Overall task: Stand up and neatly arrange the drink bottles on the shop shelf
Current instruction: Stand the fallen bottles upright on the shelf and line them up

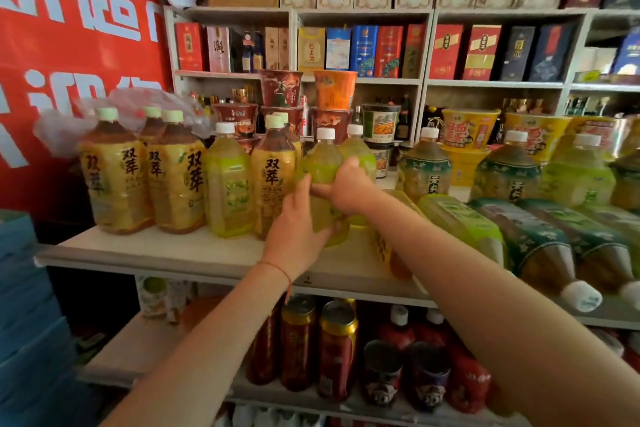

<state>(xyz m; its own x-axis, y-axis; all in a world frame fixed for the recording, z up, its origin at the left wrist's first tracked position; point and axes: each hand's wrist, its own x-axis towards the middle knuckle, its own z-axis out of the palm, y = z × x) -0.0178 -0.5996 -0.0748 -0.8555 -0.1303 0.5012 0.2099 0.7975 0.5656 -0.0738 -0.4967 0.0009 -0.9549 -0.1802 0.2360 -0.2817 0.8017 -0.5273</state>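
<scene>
A pale green drink bottle [320,163] with a white cap stands upright on the white shelf [194,253], and both my hands grip it. My left hand [298,229] wraps its lower body from the front. My right hand [349,185] clasps its middle from the right. A second green bottle [358,149] stands just behind it. To the left stand several yellow-labelled tea bottles [176,177] and a green one [230,184]. Right of my arms, several bottles lie on their sides [540,246], caps toward me.
Upright green tea bottles [424,166] and instant noodle cups [469,130] fill the back right. Red and brown noodle cups [280,88] are stacked behind. Cans and red bottles [337,347] sit on the lower shelf. A red banner [69,45] hangs at left.
</scene>
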